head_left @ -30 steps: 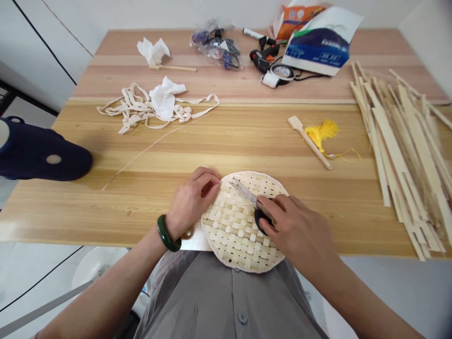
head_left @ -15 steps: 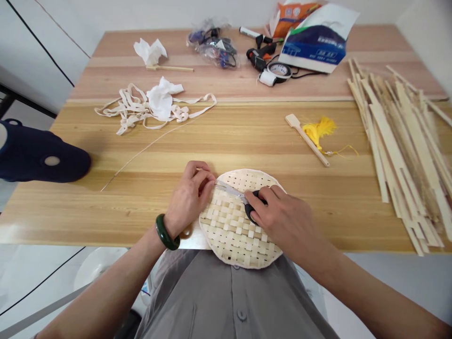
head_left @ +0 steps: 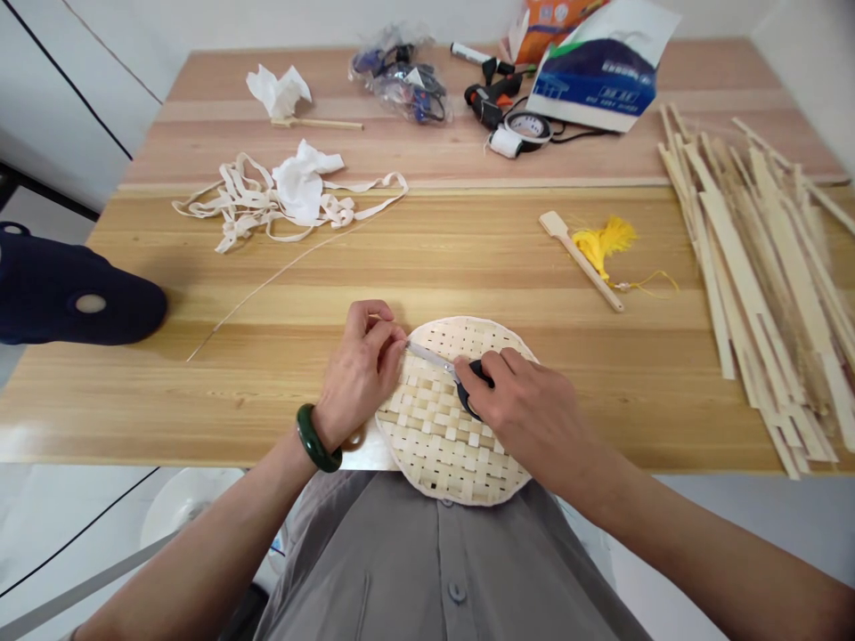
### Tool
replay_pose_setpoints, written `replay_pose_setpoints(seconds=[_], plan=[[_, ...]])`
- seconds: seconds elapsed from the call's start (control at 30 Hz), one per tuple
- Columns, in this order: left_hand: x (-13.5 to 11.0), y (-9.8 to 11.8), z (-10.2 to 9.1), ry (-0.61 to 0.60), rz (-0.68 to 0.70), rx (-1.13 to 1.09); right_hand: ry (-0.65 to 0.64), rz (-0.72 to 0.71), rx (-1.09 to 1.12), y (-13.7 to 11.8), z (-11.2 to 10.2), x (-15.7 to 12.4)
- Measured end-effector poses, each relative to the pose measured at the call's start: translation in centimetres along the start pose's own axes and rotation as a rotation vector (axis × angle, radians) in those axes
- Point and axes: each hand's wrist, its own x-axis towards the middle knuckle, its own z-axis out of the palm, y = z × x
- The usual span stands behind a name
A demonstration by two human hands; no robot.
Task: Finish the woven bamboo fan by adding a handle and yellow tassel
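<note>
The right hand (head_left: 527,414) grips black-handled scissors (head_left: 454,372); their tip nearly touches the left hand (head_left: 361,378), whose fingers (head_left: 384,331) seem to pinch the woven bamboo disc (head_left: 447,454), so one slip could cut them.

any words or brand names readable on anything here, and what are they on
Nothing can be read. The blue print on the white plastic bag is too small and blurred, and so is the print on the orange packet.
</note>
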Motion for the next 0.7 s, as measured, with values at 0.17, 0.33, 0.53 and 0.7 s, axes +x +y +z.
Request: replay_pose_setpoints(seconds=[0.17, 0.33, 0.53, 0.7], plan=[[-0.1, 0.0, 0.4, 0.052, -0.005, 0.042, 0.03, -0.043, -0.004, 0.4, 0.3, -0.1], [0.0, 0.1, 0.3, 0.085, 0.023, 0.021, 0.063, -0.12, -0.003, 0.7, 0.5, 0.1], [-0.4, 0.4, -1.4, 0.159, -0.087, -0.043, 0.083, -0.001, 0.114, 1.8, 0.8, -0.5], [-2.5, 1.3, -6.2, 0.238, -0.235, -0.01, -0.044, 0.655, 0.223, 7.7, 0.6, -1.5]])
